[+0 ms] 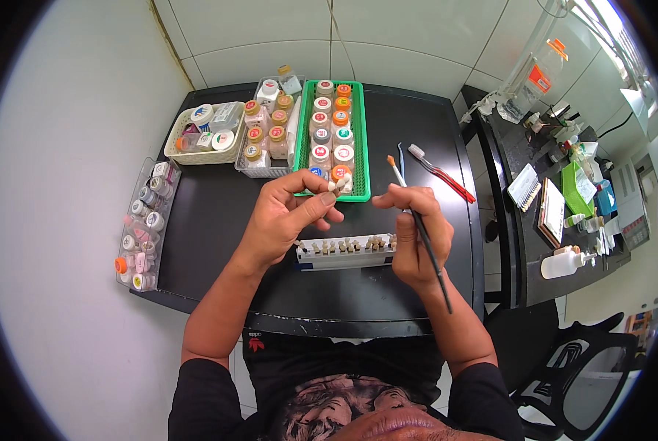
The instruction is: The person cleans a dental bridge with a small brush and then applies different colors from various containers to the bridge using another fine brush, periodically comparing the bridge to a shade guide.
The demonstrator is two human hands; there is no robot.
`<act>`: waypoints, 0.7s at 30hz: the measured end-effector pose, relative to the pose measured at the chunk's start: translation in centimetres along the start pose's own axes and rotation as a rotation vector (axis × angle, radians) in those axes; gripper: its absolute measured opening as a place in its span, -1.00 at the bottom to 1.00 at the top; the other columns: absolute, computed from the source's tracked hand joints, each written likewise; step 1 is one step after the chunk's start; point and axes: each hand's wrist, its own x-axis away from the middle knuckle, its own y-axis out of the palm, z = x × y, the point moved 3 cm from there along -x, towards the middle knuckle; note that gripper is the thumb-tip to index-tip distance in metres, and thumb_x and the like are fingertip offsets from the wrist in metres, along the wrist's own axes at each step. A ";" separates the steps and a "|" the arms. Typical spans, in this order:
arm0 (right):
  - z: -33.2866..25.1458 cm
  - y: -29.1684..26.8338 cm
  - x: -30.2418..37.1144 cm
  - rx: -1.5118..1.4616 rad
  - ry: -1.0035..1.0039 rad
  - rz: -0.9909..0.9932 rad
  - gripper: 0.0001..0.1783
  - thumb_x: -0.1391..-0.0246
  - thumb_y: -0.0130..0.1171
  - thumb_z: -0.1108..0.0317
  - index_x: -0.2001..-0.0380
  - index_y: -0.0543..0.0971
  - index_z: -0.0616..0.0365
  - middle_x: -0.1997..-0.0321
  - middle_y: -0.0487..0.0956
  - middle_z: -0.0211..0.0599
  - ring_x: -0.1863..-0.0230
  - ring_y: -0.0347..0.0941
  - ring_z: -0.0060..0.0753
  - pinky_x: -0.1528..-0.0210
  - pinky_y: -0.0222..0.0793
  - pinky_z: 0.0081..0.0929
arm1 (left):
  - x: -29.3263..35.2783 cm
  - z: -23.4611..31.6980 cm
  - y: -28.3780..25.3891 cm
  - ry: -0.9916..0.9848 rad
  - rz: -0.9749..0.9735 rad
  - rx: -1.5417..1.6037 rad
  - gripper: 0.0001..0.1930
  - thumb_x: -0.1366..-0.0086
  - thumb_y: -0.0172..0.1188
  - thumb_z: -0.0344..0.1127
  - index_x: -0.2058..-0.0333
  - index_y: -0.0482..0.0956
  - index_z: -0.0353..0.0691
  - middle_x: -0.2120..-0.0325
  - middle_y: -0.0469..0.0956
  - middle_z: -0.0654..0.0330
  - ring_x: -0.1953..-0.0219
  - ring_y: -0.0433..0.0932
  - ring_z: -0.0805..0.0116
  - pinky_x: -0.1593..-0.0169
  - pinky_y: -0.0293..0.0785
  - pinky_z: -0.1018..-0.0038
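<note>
My left hand (285, 217) is raised over the middle of the black table, thumb and fingers pinched on a small off-white tooth-shaped piece (342, 181). My right hand (421, 231) holds a thin brush (433, 264) like a pen. The dark handle slants back past my wrist, and the orange-brown bristle tip points away from me, to the right of the tooth piece and apart from it. Below and between my hands stands a long white rack (344, 261) carrying a row of several small tooth-like pieces. My right hand covers its right end.
A green basket (366, 147) of capped bottles stands beyond my left hand. Left of it are a grey basket (266, 173), a cream basket (204, 158) and a clear tray (152, 228) of jars. A red toothbrush (446, 178) and a blue tool (401, 156) lie at right.
</note>
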 end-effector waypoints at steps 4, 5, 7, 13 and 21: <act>0.1 -0.3 0.0 -0.008 0.064 0.050 -0.74 -0.46 0.20 0.49 -0.13 0.65 0.30 0.15 0.79 -0.15 0.16 0.66 -0.21 0.02 0.49 -0.26 | -0.3 -0.2 -0.1 0.019 0.049 -0.029 -0.84 -0.56 0.32 -0.35 0.02 0.62 -0.30 0.21 0.71 0.15 0.19 0.81 0.32 0.18 0.77 0.49; 0.1 -0.3 -0.1 0.012 0.060 0.038 -0.75 -0.48 0.20 0.47 -0.12 0.65 0.30 0.15 0.79 -0.14 0.16 0.66 -0.19 0.01 0.50 -0.25 | -0.3 -0.2 -0.1 0.012 0.071 -0.014 -0.84 -0.57 0.31 -0.36 0.01 0.60 -0.29 0.20 0.70 0.15 0.18 0.81 0.32 0.17 0.77 0.49; 0.1 -0.3 -0.1 0.031 0.056 0.027 -0.76 -0.49 0.20 0.45 -0.11 0.66 0.30 0.15 0.79 -0.14 0.17 0.66 -0.18 0.01 0.50 -0.25 | -0.3 -0.2 -0.1 -0.001 0.061 -0.012 -0.84 -0.58 0.28 -0.35 0.00 0.58 -0.28 0.19 0.69 0.14 0.18 0.81 0.31 0.15 0.78 0.47; -0.1 0.0 -0.5 0.051 0.023 -0.013 -0.77 -0.47 0.23 0.43 -0.08 0.67 0.29 0.16 0.77 -0.13 0.19 0.66 -0.15 0.02 0.48 -0.24 | -0.3 -0.2 -0.1 -0.027 0.001 0.073 -0.84 -0.65 0.12 -0.30 0.00 0.54 -0.28 0.17 0.65 0.14 0.16 0.82 0.25 0.10 0.82 0.39; 0.0 0.4 -0.4 0.084 -0.006 -0.061 -0.77 -0.43 0.25 0.47 -0.08 0.67 0.27 0.16 0.76 -0.16 0.21 0.65 -0.14 0.08 0.44 -0.23 | -0.2 0.2 -0.2 0.010 -0.004 0.149 -0.82 -0.66 0.07 -0.29 -0.03 0.50 -0.27 0.05 0.64 0.14 0.06 0.83 0.18 0.02 0.84 0.38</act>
